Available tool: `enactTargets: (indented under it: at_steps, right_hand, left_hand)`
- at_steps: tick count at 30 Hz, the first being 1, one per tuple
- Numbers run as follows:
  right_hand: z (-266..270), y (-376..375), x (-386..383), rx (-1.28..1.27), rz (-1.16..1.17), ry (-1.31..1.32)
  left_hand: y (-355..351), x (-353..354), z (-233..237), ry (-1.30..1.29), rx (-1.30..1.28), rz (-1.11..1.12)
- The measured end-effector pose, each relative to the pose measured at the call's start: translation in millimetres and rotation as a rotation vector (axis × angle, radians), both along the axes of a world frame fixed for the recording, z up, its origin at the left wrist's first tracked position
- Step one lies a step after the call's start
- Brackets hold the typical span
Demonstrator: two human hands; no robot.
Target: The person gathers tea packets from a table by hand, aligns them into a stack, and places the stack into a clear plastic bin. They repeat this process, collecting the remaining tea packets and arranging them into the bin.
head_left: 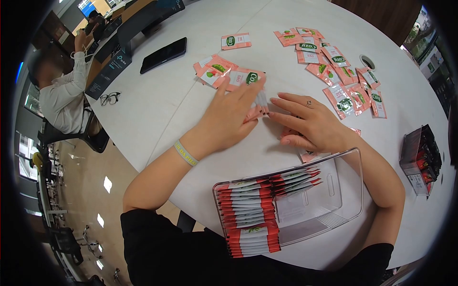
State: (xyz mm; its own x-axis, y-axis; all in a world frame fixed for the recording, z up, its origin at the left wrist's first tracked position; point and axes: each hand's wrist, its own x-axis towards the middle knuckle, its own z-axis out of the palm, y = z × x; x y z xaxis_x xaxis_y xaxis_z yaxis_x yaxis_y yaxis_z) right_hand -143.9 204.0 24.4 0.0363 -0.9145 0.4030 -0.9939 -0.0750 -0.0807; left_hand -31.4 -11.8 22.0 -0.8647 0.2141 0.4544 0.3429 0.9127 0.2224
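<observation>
My left hand (231, 117) lies flat on a small pile of pink sachets (254, 110) in the middle of the white table (181, 109), fingers spread over them. My right hand (310, 123) rests beside it with fingers on the same pile; a sachet (307, 155) peeks out under the palm. A clear plastic bin (343, 190) stands at the near edge, holding a packed row of sachets (250, 209) on edge.
More pink sachets (334, 66) lie scattered at the far right, others (214, 69) ahead of my left hand. A black phone (163, 55), glasses (109, 98) and a dark box of packets (422, 159) are on the table. A seated person (59, 90) is at far left.
</observation>
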Motion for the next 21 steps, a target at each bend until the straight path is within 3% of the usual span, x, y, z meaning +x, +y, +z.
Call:
enactTargets:
  at_steps: [5, 7, 8, 10, 12, 14, 21]
  right_hand:
    - [0, 0, -2, 0.035, -0.036, -0.036]
    - [0, 1, -3, 0.048, -0.047, -0.058]
    - [0, 2, -3, 0.060, -0.058, -0.080]
    - [1, 1, -2, 0.059, -0.081, -0.051]
    - [2, 1, 0, 0.057, -0.104, -0.022]
    - [3, 0, 3, 0.023, -0.157, -0.078]
    - [-6, -1, -1, -0.129, -0.212, -0.035]
  left_hand:
    - [11, 11, 18, -0.221, 0.164, -0.134]
    - [17, 18, 31, -0.506, 0.689, -0.094]
    - [16, 15, 24, -0.507, 0.691, -0.093]
    - [13, 5, 12, -0.177, 0.954, -0.222]
    - [4, 4, 13, -0.189, 0.999, -0.171]
    - [-2, 0, 16, -0.294, 1.375, -0.081]
    - [2, -2, 17, -0.373, 1.361, 0.032]
